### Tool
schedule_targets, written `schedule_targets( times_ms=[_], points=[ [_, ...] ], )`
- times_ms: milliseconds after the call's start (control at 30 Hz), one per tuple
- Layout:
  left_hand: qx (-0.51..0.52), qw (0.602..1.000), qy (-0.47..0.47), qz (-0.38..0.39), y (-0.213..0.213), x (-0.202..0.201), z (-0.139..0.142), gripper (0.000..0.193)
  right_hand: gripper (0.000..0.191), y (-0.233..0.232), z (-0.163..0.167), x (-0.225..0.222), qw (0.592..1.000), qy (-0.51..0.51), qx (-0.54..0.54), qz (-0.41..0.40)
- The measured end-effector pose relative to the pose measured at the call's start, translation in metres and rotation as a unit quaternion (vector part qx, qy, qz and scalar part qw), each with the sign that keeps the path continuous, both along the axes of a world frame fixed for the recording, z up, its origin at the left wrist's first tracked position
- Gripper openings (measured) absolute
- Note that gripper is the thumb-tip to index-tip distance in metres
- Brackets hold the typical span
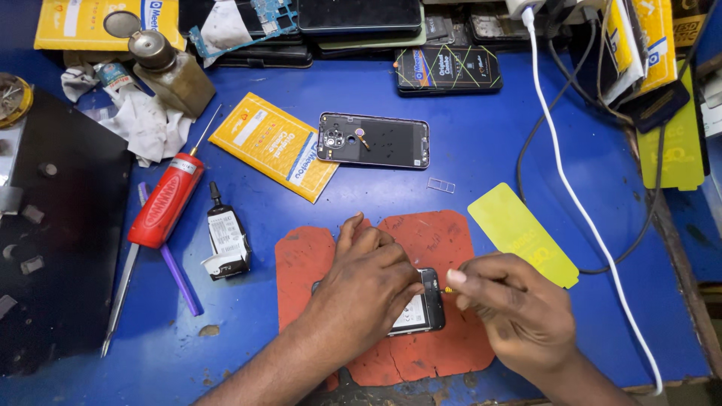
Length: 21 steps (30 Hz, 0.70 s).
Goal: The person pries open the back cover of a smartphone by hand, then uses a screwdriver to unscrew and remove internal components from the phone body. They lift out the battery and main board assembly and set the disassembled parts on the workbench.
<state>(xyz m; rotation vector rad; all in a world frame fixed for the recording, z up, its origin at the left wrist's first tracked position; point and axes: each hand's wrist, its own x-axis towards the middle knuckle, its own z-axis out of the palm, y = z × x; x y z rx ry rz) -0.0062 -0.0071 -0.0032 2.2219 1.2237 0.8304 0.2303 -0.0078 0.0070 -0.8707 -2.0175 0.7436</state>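
An opened phone (423, 304) lies on a worn red mat (429, 240) near the front of the blue table. My left hand (367, 280) lies flat over it and presses it down, hiding most of it. My right hand (510, 307) is to the phone's right, fingers pinched around a small tool with a yellow tip (449, 289) that touches the phone's right end. A separate phone back frame (374, 140) with a camera cut-out lies farther back at the middle.
A red-handled screwdriver (159, 201), a small black glue bottle (226, 239) and a purple pen (177, 274) lie at left. Yellow packets (272, 144), a yellow film sheet (523, 233), a small card tray (441, 185), a white cable (579, 203), stacked phones and a brass bottle (169, 71) crowd the rest.
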Motion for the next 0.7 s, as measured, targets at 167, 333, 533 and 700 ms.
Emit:
schedule_targets(
  times_ms=[167,333,533,700],
  points=[
    [-0.004,1.000,0.004,-0.004,0.001,0.001,-0.002,0.015,0.057,-0.002,0.008,0.002,1.000,-0.007,0.004,-0.026],
    [0.006,1.000,-0.006,-0.008,0.000,0.005,-0.003,0.013,0.047,-0.005,0.016,0.000,0.999,0.011,0.024,-0.048],
    [0.018,0.999,-0.026,-0.024,-0.003,0.007,-0.002,0.014,0.040,-0.008,0.014,-0.005,0.997,0.036,0.028,-0.068],
    [0.036,0.998,-0.040,-0.020,-0.001,0.004,0.001,0.011,0.037,-0.013,0.005,0.004,0.981,0.152,-0.034,-0.114]
  ],
)
